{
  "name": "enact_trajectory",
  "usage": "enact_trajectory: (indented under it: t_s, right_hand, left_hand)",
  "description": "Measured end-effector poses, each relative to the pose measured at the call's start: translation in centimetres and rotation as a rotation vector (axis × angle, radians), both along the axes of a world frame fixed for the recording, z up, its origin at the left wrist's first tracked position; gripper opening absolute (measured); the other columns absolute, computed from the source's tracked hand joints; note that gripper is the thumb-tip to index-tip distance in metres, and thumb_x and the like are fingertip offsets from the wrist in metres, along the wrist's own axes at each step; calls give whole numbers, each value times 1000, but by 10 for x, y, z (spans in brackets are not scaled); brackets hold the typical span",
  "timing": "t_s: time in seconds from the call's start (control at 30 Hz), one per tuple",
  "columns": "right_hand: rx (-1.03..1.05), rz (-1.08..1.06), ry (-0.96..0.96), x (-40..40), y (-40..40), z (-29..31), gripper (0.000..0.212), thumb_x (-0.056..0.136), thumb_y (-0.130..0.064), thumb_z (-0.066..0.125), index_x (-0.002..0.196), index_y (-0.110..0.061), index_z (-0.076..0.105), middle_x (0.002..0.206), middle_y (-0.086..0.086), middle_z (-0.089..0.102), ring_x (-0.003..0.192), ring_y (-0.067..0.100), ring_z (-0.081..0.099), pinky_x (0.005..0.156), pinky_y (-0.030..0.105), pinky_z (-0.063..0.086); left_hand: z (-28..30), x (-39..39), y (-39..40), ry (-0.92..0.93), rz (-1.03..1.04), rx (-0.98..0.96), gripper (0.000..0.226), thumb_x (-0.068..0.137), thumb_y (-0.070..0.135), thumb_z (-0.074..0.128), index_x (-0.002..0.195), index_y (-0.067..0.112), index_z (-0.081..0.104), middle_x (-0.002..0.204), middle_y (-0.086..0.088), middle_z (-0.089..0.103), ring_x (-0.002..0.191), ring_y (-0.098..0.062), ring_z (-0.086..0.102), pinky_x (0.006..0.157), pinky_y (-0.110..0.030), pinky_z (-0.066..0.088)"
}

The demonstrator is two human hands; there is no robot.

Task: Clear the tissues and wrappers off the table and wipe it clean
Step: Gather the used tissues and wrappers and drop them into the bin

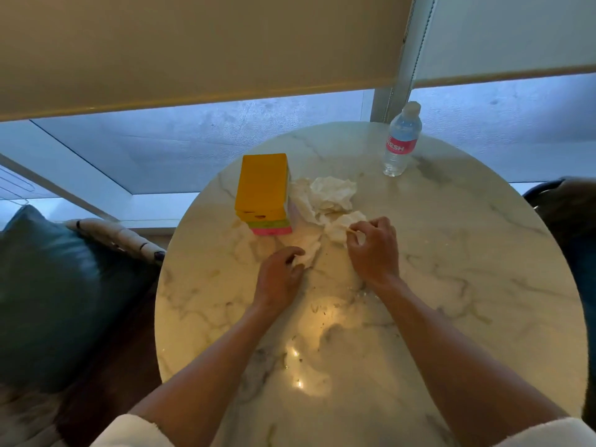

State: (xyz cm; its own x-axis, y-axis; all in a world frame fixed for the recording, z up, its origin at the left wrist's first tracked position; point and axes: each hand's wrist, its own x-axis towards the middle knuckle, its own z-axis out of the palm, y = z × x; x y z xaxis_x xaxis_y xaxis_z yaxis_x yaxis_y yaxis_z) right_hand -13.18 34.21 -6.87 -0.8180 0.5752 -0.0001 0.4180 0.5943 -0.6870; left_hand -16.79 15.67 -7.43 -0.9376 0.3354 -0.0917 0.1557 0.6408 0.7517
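**Both hands gathering tissues on a crumb-strewn marble tabletop**

The round marble tabletop (467,285) carries everything, with dark specks and crumbs scattered across its near half. Toward the far left stands a yellow box (262,185) on a stack of green and pink layers; whether anything is inside it cannot be told, since its top is closed. At the far edge a clear water bottle (401,140) with a pink label stands upright and capped, seemingly holding some water.

Just right of the box lies the largest crumpled tissue (329,195), untouched. The right hand (374,250) has its fingers curled, pinching a smaller tissue wad (346,225) along with what looks like a thin stick. The left hand (280,275) curls round another tissue (308,254) lying flat nearer the person.

Risks, as I judge them: dragging the tissues inward could smear or scatter the crumbs off the rim onto the seat. A sweep toward the big tissue might knock the box stack. The light bottle could tip if an arm brushes it during wiping. Thin tissue may tear and leave scraps.
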Motion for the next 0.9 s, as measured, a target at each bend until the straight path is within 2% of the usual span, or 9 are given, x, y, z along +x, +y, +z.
enact_trajectory:
  t_s: [0.1, 0.2, 0.33, 0.4, 0.47, 0.57, 0.7, 0.83, 0.9]
  right_hand:
    - [-92, -79, 128, 16, -4, 10, 18, 89, -20, 65, 103, -12, 72, 96, 8, 55, 95, 25, 55, 83, 30, 45]
    - [-152, -128, 229, 38, -6, 21, 14, 90, -18, 63, 100, -13, 71, 94, 8, 60, 87, 20, 59, 77, 25, 44]
    - [-212, -177, 299, 77, -14, 35, 12, 90, -11, 59, 98, -13, 68, 91, 2, 66, 81, 11, 58, 70, 17, 41]
    - [-205, -207, 317, 100, -22, 42, 12, 89, -7, 59, 96, -14, 67, 86, -2, 65, 73, 3, 56, 66, 8, 39]
    - [-210, -255, 321, 126, -33, 48, 13, 88, -5, 59, 91, -16, 65, 80, -6, 62, 69, -1, 55, 60, 3, 37]
    - [-200, -320, 306, 170, -52, 46, 18, 87, -1, 58, 84, -18, 64, 80, -3, 63, 71, 10, 57, 61, 7, 39]
    - [-211, -421, 217, 232, -82, 32, 27, 84, 4, 56, 79, -20, 68, 88, 0, 68, 83, 20, 62, 74, 27, 46]
    - [-256, -533, 134, 295, -116, 27, 23, 85, 3, 56, 86, -14, 72, 93, -2, 65, 90, 14, 58, 79, 22, 41]
    - [-309, -609, 109, 327, -131, 26, 23, 85, 1, 57, 96, -11, 73, 98, -3, 63, 94, 10, 55, 83, 21, 39]
  left_hand:
    - [9, 20, -12, -55, 75, 70, 29, 77, 0, 69, 97, 21, 66, 89, 8, 62, 77, -3, 54, 67, -4, 36]
    - [21, 41, -21, -90, 115, 137, 32, 75, 3, 70, 92, 30, 64, 75, 13, 59, 66, 2, 52, 61, -9, 39]
    - [35, 64, -36, -110, 122, 230, 24, 76, 2, 69, 88, 22, 65, 70, 6, 57, 60, -2, 47, 59, -16, 40]
    - [40, 78, -45, -120, 122, 261, 21, 77, 1, 68, 85, 20, 65, 71, 1, 58, 59, -5, 46, 57, -18, 39]
    - [45, 93, -55, -141, 108, 296, 22, 78, -1, 66, 82, 20, 64, 72, 4, 60, 58, -6, 49, 56, -19, 40]
    - [49, 119, -72, -205, 76, 329, 24, 77, -2, 66, 79, 22, 65, 70, 7, 62, 60, -8, 53, 58, -27, 45]
    - [54, 157, -92, -294, -21, 366, 25, 78, -2, 67, 74, 23, 68, 69, 6, 65, 64, -13, 57, 60, -29, 46]
    - [56, 198, -107, -425, -151, 320, 24, 81, 1, 66, 74, 23, 72, 71, 9, 70, 64, -3, 61, 62, -18, 49]
    - [55, 219, -112, -481, -234, 293, 22, 82, 4, 68, 78, 24, 75, 76, 8, 73, 68, -5, 65, 65, -19, 51]
